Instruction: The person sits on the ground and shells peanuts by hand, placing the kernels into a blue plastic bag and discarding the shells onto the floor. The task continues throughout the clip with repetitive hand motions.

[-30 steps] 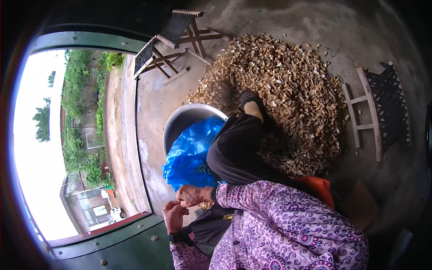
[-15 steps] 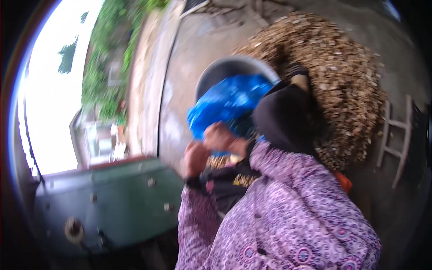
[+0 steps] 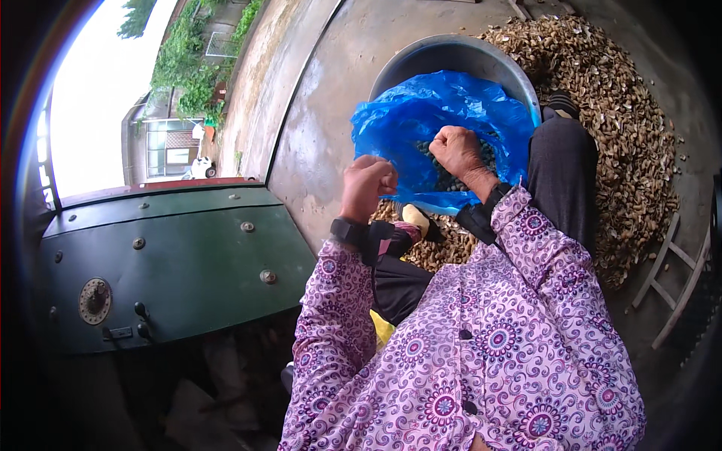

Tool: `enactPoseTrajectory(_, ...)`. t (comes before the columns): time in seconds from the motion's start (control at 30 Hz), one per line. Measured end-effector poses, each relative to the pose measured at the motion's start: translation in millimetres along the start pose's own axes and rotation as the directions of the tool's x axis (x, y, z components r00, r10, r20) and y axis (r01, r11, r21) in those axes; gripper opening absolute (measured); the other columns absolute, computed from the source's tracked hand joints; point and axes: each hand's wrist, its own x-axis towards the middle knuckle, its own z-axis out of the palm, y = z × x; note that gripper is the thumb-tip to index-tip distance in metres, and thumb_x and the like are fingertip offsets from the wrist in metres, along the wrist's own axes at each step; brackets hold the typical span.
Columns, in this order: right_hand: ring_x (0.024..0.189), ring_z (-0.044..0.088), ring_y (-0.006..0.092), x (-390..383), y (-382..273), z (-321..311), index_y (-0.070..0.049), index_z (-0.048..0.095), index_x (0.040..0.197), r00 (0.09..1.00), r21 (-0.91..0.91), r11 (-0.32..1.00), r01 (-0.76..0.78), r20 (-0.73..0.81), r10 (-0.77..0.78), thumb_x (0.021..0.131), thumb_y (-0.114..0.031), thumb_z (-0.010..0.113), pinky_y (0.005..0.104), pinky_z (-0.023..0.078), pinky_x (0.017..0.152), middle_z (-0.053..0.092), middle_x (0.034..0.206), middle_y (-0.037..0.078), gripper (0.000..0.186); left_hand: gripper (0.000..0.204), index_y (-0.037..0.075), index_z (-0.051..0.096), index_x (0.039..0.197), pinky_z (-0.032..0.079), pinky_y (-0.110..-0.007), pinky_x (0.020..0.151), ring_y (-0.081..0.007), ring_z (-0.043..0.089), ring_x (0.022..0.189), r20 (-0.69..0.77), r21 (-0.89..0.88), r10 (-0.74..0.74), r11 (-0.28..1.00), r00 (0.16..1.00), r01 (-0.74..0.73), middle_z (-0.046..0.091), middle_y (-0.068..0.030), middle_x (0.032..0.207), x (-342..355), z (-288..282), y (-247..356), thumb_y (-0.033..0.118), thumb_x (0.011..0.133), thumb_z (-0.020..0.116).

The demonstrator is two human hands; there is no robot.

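Note:
My left hand (image 3: 367, 186) is closed in a fist at the near left edge of a blue plastic bag (image 3: 481, 94). My right hand (image 3: 457, 152) is also closed and hovers over the bag's mouth, apart from the left. Whether either hand holds something small is hidden by the curled fingers. The bag lies spread inside a grey round basin (image 3: 519, 73). Small dark greenish pieces (image 3: 449, 180) show within the bag, too small to name.
A large heap of brown shell-like pieces (image 3: 624, 135) covers the floor at the right, beside my leg (image 3: 560, 177). More such pieces lie between my feet. A wooden frame (image 3: 669, 278) lies at the right. At the left stands a dark green metal chest-like thing (image 3: 188, 255).
My hands were close together beside the bag; now they are apart, the right one over the bag's mouth. The bag's opening and its contents show more. The whole view has shifted.

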Motion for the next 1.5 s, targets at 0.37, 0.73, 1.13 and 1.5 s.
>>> enactPoseTrajectory(0.37, 0.055, 0.051, 0.0061, -18, -37, -18, -0.003, 0.058, 0.075, 0.875, 0.580, 0.750, -0.318, 0.485, -0.004, 0.077, -0.018, 0.057, 0.0195, 0.043, 0.050, 0.056, 0.065, 0.001, 0.015, 0.007, 0.002, 0.053, 0.080, 0.046, -0.025, 0.047, -0.0133, 0.055, 0.053, 0.102, -0.089, -0.042, 0.995, 0.994, 0.052, 0.059, -0.0091, 0.068, -10, 3, -6, 0.006, 0.077, 0.058)
enactPoseTrajectory(0.73, 0.061, 0.051, 0.0062, -26, -43, -22, -0.003, 0.055, 0.082, 0.811, 0.636, 0.756, -0.153, 0.518, -0.272, 0.078, -0.022, 0.065, 0.0194, 0.043, 0.052, 0.056, 0.071, 0.001, 0.022, 0.010, 0.002, 0.051, 0.082, 0.044, -0.025, 0.050, -0.0149, 0.055, 0.057, 0.258, -0.249, -0.069, 0.959, 0.964, 0.136, 0.057, -0.0086, 0.070, -22, 5, -8, 0.009, 0.079, 0.057)
enactPoseTrajectory(1.13, 0.057, 0.051, 0.0074, -24, -55, -45, -0.001, 0.055, 0.083, 0.774, 0.589, 0.791, -0.169, 0.576, -0.264, 0.074, -0.010, 0.064, 0.0205, 0.043, 0.050, 0.055, 0.068, 0.002, 0.016, 0.008, 0.002, 0.055, 0.084, 0.046, -0.024, 0.053, -0.0124, 0.057, 0.058, 0.285, -0.246, -0.078, 0.957, 0.955, 0.151, 0.061, -0.0081, 0.075, -37, 10, 1, 0.009, 0.084, 0.052)
enactPoseTrajectory(1.5, 0.053, 0.045, 0.0093, 23, 2, -100, -0.003, 0.051, 0.093, 0.976, 0.936, -0.305, -0.178, 0.208, 0.069, 0.082, -0.041, 0.054, 0.0215, 0.040, 0.049, 0.055, 0.074, 0.009, 0.040, 0.019, 0.006, 0.054, 0.068, 0.038, -0.028, 0.038, -0.0128, 0.050, 0.050, 0.295, -0.589, 0.810, 0.572, 0.507, -0.572, 0.051, -0.0034, 0.066, -163, 6, 77, 0.021, 0.069, 0.066)
